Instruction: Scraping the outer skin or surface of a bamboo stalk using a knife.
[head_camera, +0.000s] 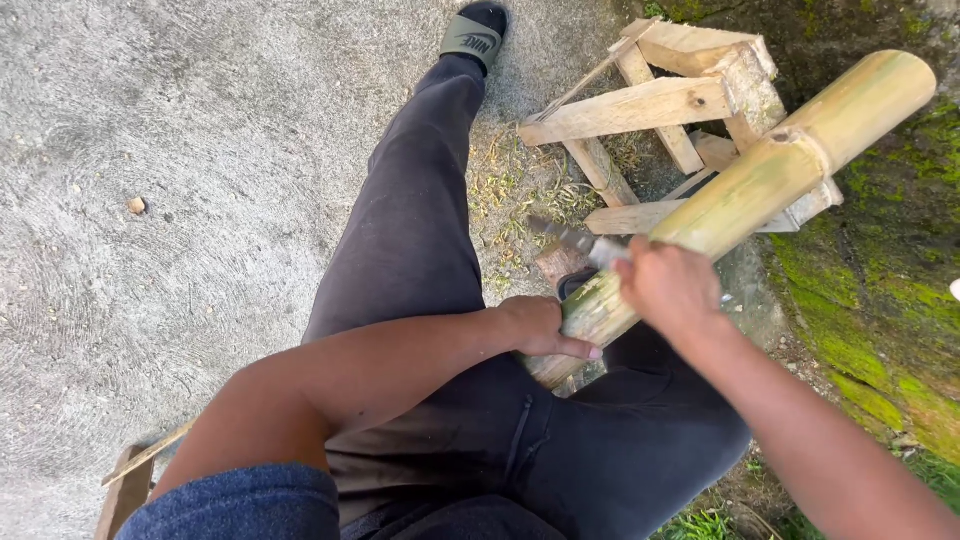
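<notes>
One thick bamboo pole (760, 175) runs slantwise through the right half of the view, its far end high at the right and its near end low between the person's knees. One ring-like node shows on it, near the far end. The pole rests across one rough wooden frame (655, 105) made of several pale slats nailed together, which lies on the ground far and right.

Two hands are at work. The left hand (540, 325) closes its grip on the near end of the pole, the thumb lying along the green skin. The right hand (668, 285) sits just above it, fingers curled shut round the handle of one knife (572, 238); the handle itself is hidden in the fist. The grey blade points left and far, away from the pole, with its base close against the bamboo.

The person wears dark trousers and a blue top. One foot in a dark sandal (474, 35), with a light mark on its strap, is stretched out far at the middle top.

The ground at left is bare grey concrete with one small brown pebble (136, 205). Dry grass scraps lie around the frame. At right runs a mossy green bank. A second piece of pale wood (130, 480) shows at the near left edge.
</notes>
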